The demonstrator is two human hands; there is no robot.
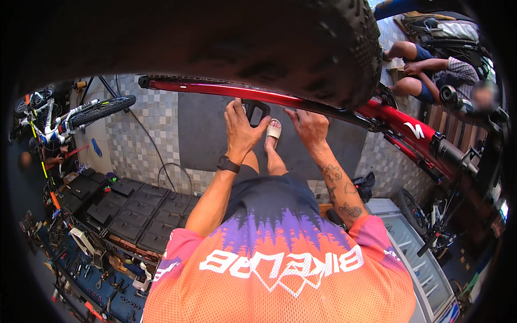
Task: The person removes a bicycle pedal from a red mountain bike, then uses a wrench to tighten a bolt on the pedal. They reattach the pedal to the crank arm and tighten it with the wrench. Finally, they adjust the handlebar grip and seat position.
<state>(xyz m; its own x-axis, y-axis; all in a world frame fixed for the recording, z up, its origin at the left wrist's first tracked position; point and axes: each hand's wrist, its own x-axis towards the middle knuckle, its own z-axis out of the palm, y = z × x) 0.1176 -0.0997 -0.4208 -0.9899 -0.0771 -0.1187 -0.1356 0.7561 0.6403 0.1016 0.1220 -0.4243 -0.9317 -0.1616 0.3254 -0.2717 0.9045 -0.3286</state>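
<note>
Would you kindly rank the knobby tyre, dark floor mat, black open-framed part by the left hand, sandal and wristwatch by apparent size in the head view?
1. Knobby tyre, close to the camera
2. Dark floor mat
3. Black open-framed part
Sandal and wristwatch: smallest, too alike to rank.

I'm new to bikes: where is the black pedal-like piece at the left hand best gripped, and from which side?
Likely its outer rim, coming from below in the picture: the black pedal-like piece has an open frame with edges to pinch, and the red tube runs above it, probably hindering that side.
</note>
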